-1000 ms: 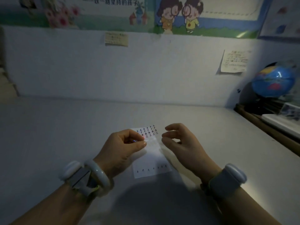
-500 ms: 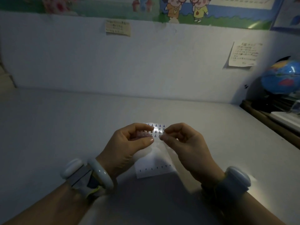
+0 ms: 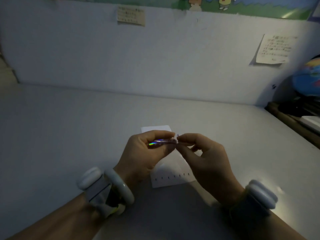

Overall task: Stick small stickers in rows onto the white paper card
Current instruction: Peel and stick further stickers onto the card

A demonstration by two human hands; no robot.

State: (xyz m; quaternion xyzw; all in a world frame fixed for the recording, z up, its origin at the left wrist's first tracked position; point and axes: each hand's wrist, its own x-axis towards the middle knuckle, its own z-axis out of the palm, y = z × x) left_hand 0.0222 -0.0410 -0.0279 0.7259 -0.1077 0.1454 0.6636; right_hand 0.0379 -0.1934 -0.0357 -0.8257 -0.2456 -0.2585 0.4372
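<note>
- the left hand is raised over the table, fingers curled round a shiny sticker sheet held almost edge-on, so its face cannot be read — only a rainbow glint shows.
- the right hand sits just beside it, thumb and forefinger pinched together at the sheet's right end; a tiny dark sticker shows at the fingertips, though it is too small to tell whether it is off the sheet.
- the white paper card lies flat on the table under both hands, which cover its middle; its far edge shows beyond the knuckles and its near end shows between the wrists.
- one row of small dark stickers runs across the card's near end.
- each wrist carries a pale band, and the left also wears a pale bangle.
- on the wall behind, a small note hangs up left, and a larger handwritten sheet up right.
- a globe stands at the far right edge, well apart from the card, beside a dark wooden shelf along the table's right side.
</note>
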